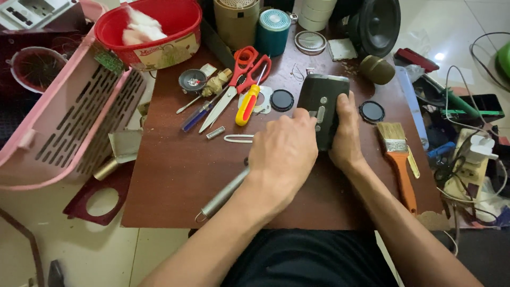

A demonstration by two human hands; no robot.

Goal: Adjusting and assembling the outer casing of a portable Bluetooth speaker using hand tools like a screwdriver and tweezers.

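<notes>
A dark grey rectangular device, like a small speaker, lies on the brown tabletop. My right hand grips its right side, thumb along the edge. My left hand is closed over a metal tool whose silver handle sticks out toward me at the lower left; its tip sits against the device's near-left face and is hidden by my fingers. Two round black caps lie on either side of the device.
Red-handled scissors, a yellow-red screwdriver and a blue screwdriver lie left of the device. A paintbrush lies right. A red tub, a teal speaker, a pink basket and a power strip surround the table.
</notes>
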